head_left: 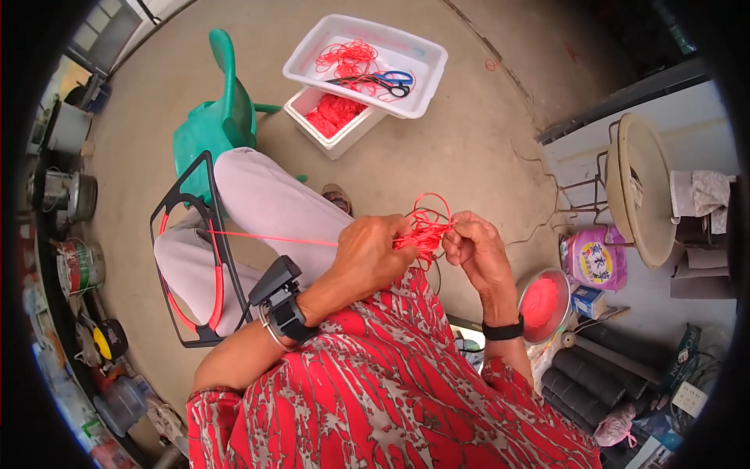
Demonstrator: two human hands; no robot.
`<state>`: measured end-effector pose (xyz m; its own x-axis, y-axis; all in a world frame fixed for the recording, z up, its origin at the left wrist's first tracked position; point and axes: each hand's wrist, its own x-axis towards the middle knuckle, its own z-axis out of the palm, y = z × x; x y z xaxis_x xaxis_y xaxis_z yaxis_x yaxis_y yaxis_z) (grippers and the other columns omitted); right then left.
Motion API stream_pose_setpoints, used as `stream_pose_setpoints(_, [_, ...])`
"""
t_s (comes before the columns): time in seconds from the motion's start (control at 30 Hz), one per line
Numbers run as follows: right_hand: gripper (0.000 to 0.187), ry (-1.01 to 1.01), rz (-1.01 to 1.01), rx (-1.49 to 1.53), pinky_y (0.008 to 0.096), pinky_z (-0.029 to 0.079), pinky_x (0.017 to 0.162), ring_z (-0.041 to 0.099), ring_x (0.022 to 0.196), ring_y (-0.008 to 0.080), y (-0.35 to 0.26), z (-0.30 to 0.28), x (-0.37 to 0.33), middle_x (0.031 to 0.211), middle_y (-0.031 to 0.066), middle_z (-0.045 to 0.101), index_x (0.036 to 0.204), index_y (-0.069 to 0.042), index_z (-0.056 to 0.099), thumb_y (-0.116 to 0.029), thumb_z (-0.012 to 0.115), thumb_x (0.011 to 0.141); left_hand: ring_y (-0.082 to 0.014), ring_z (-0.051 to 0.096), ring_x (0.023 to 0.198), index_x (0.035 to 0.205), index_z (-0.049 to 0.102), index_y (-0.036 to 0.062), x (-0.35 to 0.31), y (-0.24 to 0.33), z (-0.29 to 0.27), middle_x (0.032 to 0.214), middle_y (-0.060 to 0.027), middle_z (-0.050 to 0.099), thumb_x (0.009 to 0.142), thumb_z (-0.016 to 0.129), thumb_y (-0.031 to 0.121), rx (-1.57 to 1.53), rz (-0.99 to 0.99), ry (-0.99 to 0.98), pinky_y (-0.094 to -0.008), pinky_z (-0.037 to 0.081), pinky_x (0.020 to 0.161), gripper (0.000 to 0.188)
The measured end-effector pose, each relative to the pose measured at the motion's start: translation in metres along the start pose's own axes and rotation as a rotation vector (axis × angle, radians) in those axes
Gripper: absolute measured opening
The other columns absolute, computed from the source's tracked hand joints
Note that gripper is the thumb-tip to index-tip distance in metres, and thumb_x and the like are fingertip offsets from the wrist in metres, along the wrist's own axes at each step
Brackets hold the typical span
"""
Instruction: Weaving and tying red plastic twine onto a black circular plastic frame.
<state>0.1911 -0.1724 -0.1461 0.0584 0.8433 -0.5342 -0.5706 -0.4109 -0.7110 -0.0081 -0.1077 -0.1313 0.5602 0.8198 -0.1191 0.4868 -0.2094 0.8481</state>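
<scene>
I have the left hand [371, 256] gripping the cord [423, 238], likely to contain loops; the right hand [480, 248] pinches its right edge.

The cord [424, 238] and tray [410, 56] look like smooth plastic, the trousers [285, 207] matt cloth.

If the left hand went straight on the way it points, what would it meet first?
The red cord bundle that the left hand holds; past it, probably the right hand, though depth is unclear.
</scene>
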Motion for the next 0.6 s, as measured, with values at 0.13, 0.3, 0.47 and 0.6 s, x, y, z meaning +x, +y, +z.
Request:
stream_pose_setpoints(0.13, [0.008, 0.045, -0.095, -0.103, 0.0223, 0.045, 0.049, 0.058, 0.063, 0.0118, 0.006, 0.003, 0.001, 0.073, 0.0052, 0.058, 0.092, -0.005, 0.053, -0.011, 0.051, 0.089, -0.0181, 0.048, 0.048, 0.079, 0.063, -0.0003, -0.007, 0.003, -0.013, 0.054, -0.0109, 0.052, 0.075, 0.069, 0.02, -0.075, -0.055, -0.017, -0.0351, 0.037, 0.049, 0.021])
stream_pose_setpoints(0.3, [0.006, 0.025, -0.118, -0.081, 0.022, 0.045, 0.05, 0.059, 0.068, 0.0113, 0.007, 0.011, 0.002, 0.079, 0.0053, 0.06, 0.092, -0.005, 0.053, -0.011, 0.05, 0.09, -0.0135, 0.048, 0.05, 0.08, 0.063, -0.0022, -0.014, 0.006, -0.021, 0.055, -0.0092, 0.053, 0.076, 0.069, 0.015, -0.079, -0.034, -0.028, -0.0327, 0.037, 0.048, 0.018])
stream_pose_setpoints(0.47, [0.005, 0.002, -0.117, 0.01, 0.0234, 0.044, 0.049, 0.058, 0.069, 0.0113, 0.011, 0.016, 0.004, 0.083, 0.0059, 0.061, 0.091, -0.006, 0.053, -0.009, 0.05, 0.09, -0.0066, 0.05, 0.057, 0.083, 0.064, -0.0038, -0.023, 0.001, -0.024, 0.061, -0.003, 0.057, 0.079, 0.069, 0.007, -0.157, -0.149, -0.051, -0.0263, 0.04, 0.051, 0.013])
stream_pose_setpoints(0.6, [0.005, -0.059, -0.043, 0.112, 0.0226, 0.04, 0.048, 0.054, 0.064, 0.0099, 0.011, 0.017, 0.006, 0.081, 0.0044, 0.059, 0.091, -0.005, 0.053, -0.008, 0.049, 0.089, -0.0051, 0.05, 0.059, 0.083, 0.064, -0.0037, -0.028, -0.005, -0.026, 0.065, 0.0001, 0.059, 0.081, 0.068, 0.006, -0.241, -0.182, -0.081, -0.0246, 0.041, 0.052, 0.011])
